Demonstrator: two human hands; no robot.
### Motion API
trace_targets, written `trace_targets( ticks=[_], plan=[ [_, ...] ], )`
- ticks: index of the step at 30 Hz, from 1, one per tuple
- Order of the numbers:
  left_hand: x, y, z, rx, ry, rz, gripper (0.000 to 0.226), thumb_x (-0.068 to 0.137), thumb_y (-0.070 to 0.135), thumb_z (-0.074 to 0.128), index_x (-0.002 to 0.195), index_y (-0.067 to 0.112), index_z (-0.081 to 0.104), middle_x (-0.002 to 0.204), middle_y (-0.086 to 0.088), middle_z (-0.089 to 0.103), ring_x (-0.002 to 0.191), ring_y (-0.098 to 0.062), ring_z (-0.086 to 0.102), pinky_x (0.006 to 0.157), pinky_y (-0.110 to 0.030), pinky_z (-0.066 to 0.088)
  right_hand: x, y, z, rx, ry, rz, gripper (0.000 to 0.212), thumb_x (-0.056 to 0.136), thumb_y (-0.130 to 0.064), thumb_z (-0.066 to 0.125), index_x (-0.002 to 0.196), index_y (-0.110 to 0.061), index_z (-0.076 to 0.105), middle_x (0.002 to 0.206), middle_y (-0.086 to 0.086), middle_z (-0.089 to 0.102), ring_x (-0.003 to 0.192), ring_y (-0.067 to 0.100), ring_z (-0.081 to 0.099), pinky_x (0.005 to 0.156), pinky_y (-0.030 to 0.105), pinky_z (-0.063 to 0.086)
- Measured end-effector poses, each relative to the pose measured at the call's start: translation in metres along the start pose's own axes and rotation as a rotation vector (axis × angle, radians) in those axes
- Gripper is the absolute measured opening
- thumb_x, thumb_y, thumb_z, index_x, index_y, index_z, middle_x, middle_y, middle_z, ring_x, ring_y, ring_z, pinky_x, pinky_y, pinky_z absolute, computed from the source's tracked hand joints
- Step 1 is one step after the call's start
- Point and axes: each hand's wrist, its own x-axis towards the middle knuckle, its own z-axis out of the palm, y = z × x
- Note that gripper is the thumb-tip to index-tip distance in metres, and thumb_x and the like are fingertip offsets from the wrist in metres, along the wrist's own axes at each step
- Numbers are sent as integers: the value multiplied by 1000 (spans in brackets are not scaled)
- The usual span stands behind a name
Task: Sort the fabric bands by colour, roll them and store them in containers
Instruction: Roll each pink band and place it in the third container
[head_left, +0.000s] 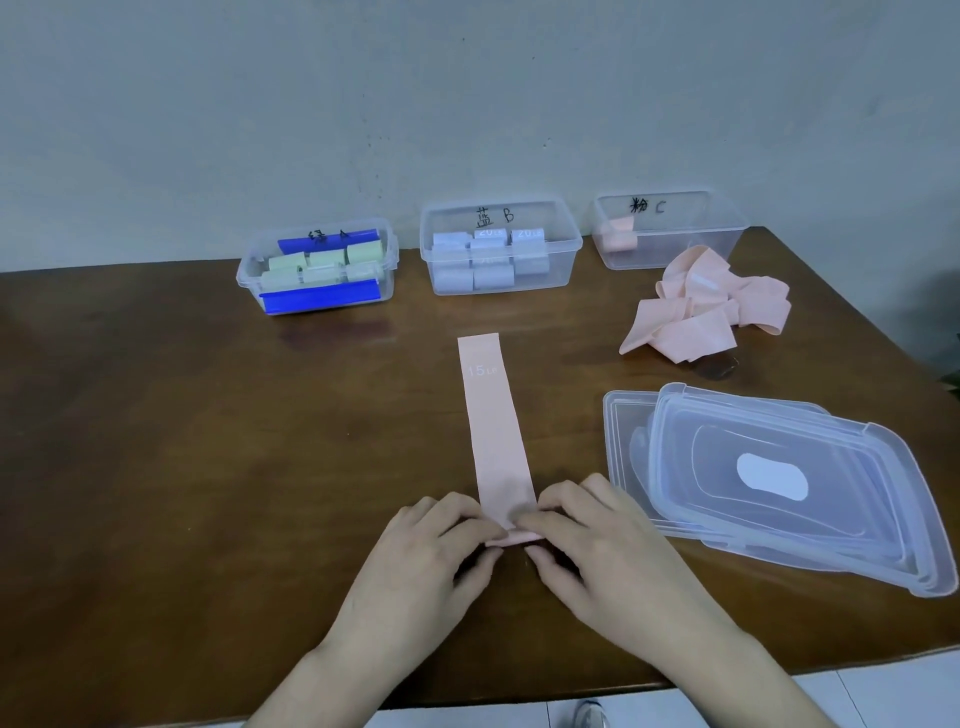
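Against a pale, scuffed wall, a dark wooden table (182, 441) carries three clear plastic containers in a row along its far edge. On the left, a box with blue clips (317, 270) holds rolled green bands (311, 265); the middle box (501, 247), marked "B", holds rolled blue bands (491, 260); the right box (670, 228), marked "C", holds what appears to be a single rolled pink band (618, 234) in its left end, though the plastic blurs it. Just in front of that box lies a loose heap of unrolled pink bands (711, 306). Near the right edge of the table rests a stack of clear lids (779, 483).

At centre, one pink band (496, 426), printed "15 LB", lies flat and straight, running away from the person. Its near end is turned over into the start of a roll. The left hand (431, 556) and right hand (592, 540) meet there, fingers and thumbs curled around the small rolled end, pinching it from either side. Both forearms reach in from the bottom of the frame.
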Motion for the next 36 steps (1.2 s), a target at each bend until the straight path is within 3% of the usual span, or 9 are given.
trace_targets(
  ticks=[5, 10, 16, 21, 27, 30, 36],
  plan=[
    [3, 1, -3, -6, -3, -30, 23, 96, 40, 52, 103, 33, 72, 102, 21, 58, 84, -1, 54, 72, -21, 49, 2, 4, 4, 17, 45, -18, 21, 91, -28, 68, 111, -35, 67, 107, -19, 60, 98, 2, 43, 81, 15, 42],
    [3, 2, -4, -22, -6, -38, 29, 98, 43, 44, 112, 36, 68, 108, 22, 55, 92, 0, 55, 78, -18, 50, 9, 9, 6, 4, 65, -27, 17, 94, -30, 61, 109, -33, 70, 105, -17, 60, 95, 4, 46, 80, 21, 47],
    [7, 2, -2, -6, 13, -28, 23, 97, 33, 53, 110, 30, 72, 105, 18, 62, 85, -2, 58, 74, -22, 54, 15, 10, 6, -6, 56, -15, 26, 96, -33, 53, 116, -32, 68, 109, -16, 59, 97, 6, 47, 80, 22, 50],
    [11, 4, -6, 3, -13, -29, 26, 97, 36, 50, 107, 30, 73, 104, 18, 64, 84, -1, 58, 75, -20, 52, 15, 14, 3, 23, 49, -40, 24, 90, -29, 67, 113, -33, 65, 108, -19, 57, 97, 4, 44, 77, 19, 47],
    [20, 3, -8, -22, -50, -71, 17, 89, 25, 69, 106, 27, 73, 104, 15, 63, 83, -4, 61, 74, -22, 56, 23, 16, 6, 40, 23, -35, 22, 93, -31, 57, 113, -31, 66, 108, -18, 58, 96, 2, 41, 78, 23, 48],
    [24, 6, -11, -66, -63, -114, 15, 89, 21, 71, 103, 26, 74, 100, 15, 62, 79, -3, 60, 71, -19, 55, 26, 15, 4, 33, 18, -30, 17, 94, -29, 60, 109, -30, 68, 105, -16, 61, 94, 3, 43, 78, 22, 47],
    [8, 15, -19, -98, -155, -105, 16, 93, 28, 65, 107, 31, 74, 102, 21, 60, 84, 0, 57, 77, -10, 48, 7, 5, -4, 17, -37, -75, 29, 97, -38, 38, 103, -34, 66, 97, -21, 55, 87, 0, 37, 72, 19, 44]
  ],
)
